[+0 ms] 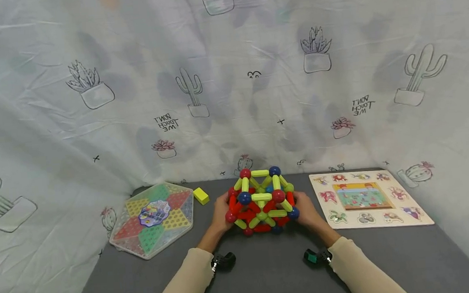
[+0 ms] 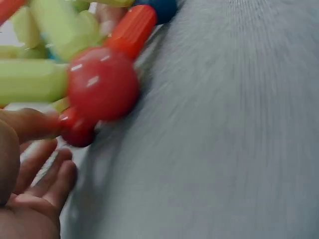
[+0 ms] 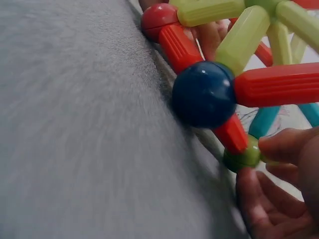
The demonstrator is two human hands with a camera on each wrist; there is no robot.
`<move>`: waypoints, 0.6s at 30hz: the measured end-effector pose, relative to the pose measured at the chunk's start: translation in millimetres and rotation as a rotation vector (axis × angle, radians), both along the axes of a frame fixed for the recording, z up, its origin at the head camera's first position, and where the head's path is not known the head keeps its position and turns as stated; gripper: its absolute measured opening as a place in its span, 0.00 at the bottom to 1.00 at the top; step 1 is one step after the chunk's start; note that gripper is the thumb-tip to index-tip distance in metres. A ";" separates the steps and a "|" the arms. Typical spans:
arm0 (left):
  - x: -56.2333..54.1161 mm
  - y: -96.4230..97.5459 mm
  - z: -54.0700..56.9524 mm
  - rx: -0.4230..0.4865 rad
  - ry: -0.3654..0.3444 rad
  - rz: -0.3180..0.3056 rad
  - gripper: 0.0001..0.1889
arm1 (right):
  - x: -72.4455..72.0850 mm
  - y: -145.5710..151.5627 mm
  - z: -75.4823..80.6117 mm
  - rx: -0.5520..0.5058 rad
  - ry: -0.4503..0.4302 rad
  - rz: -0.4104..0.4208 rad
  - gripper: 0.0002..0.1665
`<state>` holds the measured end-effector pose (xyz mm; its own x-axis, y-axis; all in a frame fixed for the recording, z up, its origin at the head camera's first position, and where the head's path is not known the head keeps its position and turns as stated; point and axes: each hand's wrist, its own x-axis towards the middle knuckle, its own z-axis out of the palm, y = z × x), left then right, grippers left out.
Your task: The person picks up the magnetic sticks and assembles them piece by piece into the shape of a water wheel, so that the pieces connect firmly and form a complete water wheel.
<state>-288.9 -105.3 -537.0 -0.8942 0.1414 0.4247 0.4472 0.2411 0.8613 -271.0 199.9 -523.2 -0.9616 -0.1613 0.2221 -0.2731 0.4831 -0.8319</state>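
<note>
A frame of magnetic sticks and balls (image 1: 261,197) stands on the grey tabletop between both hands, with yellow-green and red rods joined by red, blue and green balls. My left hand (image 1: 221,213) holds its left side. In the left wrist view the thumb presses a small red ball (image 2: 78,130), behind a larger red ball (image 2: 102,84). My right hand (image 1: 306,208) holds the opposite side. Thumb and finger pinch a green ball (image 3: 242,157) in the right wrist view, beyond a blue ball (image 3: 203,94). The structure hides part of the fingers in the head view.
To the left lies a hexagonal clear case (image 1: 163,235) with coloured sections. A small yellow block (image 1: 201,196) sits between it and the left hand. On the right is a wooden picture puzzle board (image 1: 322,175). A cactus-print cloth (image 1: 231,97) hangs behind the table.
</note>
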 end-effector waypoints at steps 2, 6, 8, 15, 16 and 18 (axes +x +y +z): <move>7.3 -10.9 13.8 -0.030 -0.080 0.018 0.18 | 4.5 8.1 6.5 0.074 0.014 0.000 0.20; 19.8 -42.9 52.5 -0.121 -0.099 0.087 0.21 | 19.6 33.9 36.3 0.177 0.093 0.003 0.20; 29.7 -61.3 81.1 -0.189 -0.054 0.143 0.20 | 29.9 46.9 62.1 0.229 0.171 -0.013 0.20; 73.5 -106.6 190.4 -0.403 0.388 0.361 0.20 | 60.7 79.5 162.7 0.400 0.675 -0.089 0.26; 79.5 -109.5 201.2 -0.437 0.453 0.396 0.21 | 64.4 82.6 173.6 0.413 0.744 -0.108 0.29; 90.2 -113.4 215.9 -0.508 0.546 0.466 0.23 | 70.4 87.9 188.6 0.428 0.845 -0.152 0.31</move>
